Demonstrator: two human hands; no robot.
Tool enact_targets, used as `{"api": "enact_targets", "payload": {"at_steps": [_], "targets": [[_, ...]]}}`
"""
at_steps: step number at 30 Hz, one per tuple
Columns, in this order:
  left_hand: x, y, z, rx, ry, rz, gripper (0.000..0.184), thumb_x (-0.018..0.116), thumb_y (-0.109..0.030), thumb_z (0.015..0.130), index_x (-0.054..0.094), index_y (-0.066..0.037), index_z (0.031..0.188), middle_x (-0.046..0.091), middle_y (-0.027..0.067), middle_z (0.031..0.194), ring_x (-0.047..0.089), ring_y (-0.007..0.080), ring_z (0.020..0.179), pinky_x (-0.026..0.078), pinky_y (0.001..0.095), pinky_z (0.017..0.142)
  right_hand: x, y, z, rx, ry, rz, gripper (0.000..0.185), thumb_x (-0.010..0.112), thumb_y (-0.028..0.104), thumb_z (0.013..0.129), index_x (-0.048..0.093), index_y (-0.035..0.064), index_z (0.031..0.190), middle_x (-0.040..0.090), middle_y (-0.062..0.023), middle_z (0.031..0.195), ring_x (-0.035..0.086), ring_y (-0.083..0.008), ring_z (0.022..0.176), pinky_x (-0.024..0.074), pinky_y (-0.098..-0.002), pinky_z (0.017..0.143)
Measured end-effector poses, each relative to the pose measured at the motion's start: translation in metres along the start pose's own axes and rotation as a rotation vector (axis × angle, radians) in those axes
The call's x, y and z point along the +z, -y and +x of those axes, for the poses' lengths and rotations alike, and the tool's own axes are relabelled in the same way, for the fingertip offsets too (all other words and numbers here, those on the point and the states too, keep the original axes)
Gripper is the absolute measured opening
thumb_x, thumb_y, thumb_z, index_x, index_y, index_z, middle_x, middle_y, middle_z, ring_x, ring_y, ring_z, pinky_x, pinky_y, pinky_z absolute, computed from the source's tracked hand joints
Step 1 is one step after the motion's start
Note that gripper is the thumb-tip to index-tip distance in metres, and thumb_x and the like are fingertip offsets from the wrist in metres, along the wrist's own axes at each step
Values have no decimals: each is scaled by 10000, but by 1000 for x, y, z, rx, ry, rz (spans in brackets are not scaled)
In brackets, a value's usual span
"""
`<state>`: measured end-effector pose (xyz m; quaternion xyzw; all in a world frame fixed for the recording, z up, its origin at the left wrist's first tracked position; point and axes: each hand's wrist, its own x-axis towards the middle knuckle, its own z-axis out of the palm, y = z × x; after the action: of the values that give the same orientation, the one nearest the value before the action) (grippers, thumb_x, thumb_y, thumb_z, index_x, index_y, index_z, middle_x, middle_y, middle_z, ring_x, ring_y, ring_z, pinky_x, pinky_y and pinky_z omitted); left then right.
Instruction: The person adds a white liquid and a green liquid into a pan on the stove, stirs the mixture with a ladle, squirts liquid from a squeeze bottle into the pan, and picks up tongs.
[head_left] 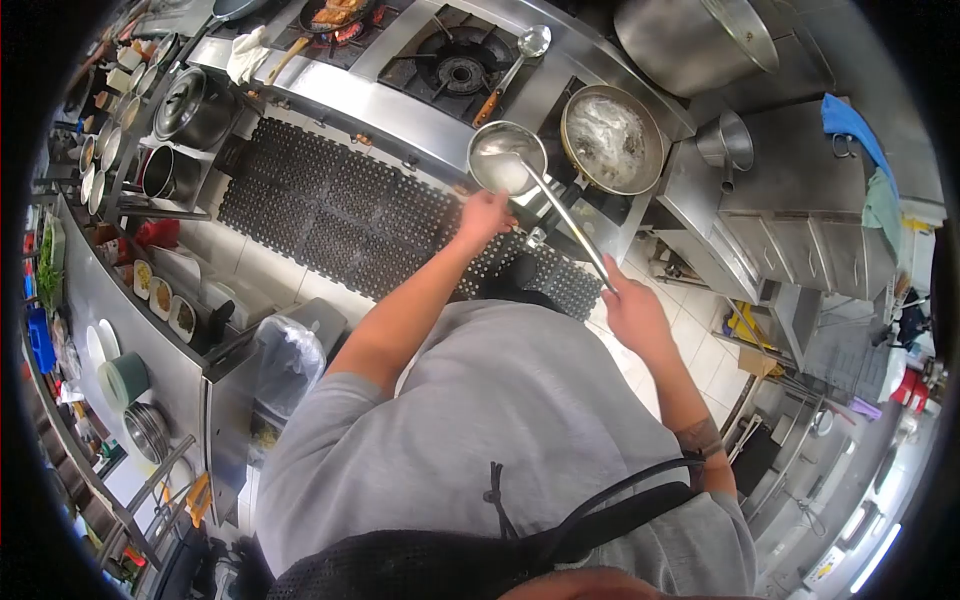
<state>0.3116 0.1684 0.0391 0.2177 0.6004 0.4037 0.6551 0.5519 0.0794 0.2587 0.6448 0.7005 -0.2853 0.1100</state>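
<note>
My left hand [487, 218] is closed on the near rim of a round metal bowl [478, 150], held at the front of the stove. Some whitish content shows inside the bowl, but I cannot make out what it is. My right hand [635, 308] grips the end of a long-handled ladle [572, 222]. The ladle's head reaches into the bowl, and its shape is partly lost against the contents. Just right of the bowl sits a wide pan [612, 138] of bubbling, foamy liquid. A large spoon with a wooden grip [487, 108] lies across the stove behind the bowl.
An unlit burner [461, 74] is at the stove's middle; food cooks in a pan [335, 15] over flame to the left. A big pot [690, 45] stands at the back right. Black perforated mats [330, 190] cover the floor. A steel counter [165, 345] runs along the left.
</note>
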Motion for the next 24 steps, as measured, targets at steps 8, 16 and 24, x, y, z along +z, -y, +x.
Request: {"api": "enact_targets", "payload": {"at_steps": [8,16,24], "targets": [[-10,5,19,172,-53,-74,276,522,-173,1039,603,91,1014,716,195,940,728,258,831,599,345,716,-18,10,-17,55,68,69,589,578,203,948,428,154,1516,704,-243,974,674,-422,928,525,-465,857],[2,3,3,92,-20,49,283,566,-190,1009,643,65,915,718,147,773,710,208,696,559,320,652,-3,7,-2,57,-3,17,582,571,181,949,427,152,1512,683,-254,952,657,-424,896,514,-474,842],[-5,1,16,180,-64,-18,225,547,-143,1031,566,77,987,697,181,918,731,231,810,597,339,676,-12,11,-18,86,75,54,593,569,196,951,415,170,1523,694,-257,1038,665,-422,990,513,-476,876]]}}
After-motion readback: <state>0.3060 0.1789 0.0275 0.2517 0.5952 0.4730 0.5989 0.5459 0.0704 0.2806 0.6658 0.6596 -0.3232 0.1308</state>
